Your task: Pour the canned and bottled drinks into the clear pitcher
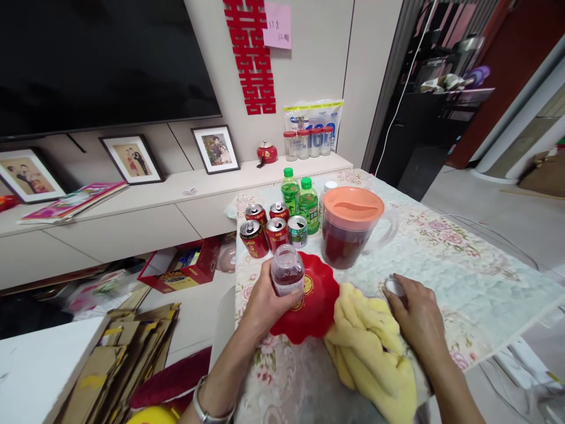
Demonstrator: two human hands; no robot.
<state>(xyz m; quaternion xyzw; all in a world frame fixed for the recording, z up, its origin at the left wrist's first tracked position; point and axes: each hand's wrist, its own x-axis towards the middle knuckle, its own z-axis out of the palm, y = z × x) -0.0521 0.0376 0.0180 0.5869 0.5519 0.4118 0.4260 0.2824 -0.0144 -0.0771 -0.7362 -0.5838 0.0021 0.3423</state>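
Observation:
My left hand (265, 303) is wrapped round an uncapped clear bottle (288, 271) with some pinkish liquid inside. The bottle is upright, above the left part of a red scalloped plate (322, 312). At the right, my right hand (417, 306) has its fingers closed on a small white bottle cap (394, 287), low over the table or resting on it. A crumpled yellow towel (375, 353) lies between the plate and my right hand. Behind the plate stands a clear pitcher (346, 244) of dark red liquid with an orange lid.
Several opened drink cans (255, 238) stand left of two green-capped bottles (308, 206) on the floral tablecloth (441, 241). A white-capped bottle is partly hidden behind the pitcher. Framed photos (215, 149) and red-lidded jars (303, 145) line the cabinet. Flattened cardboard (101, 371) lies at lower left.

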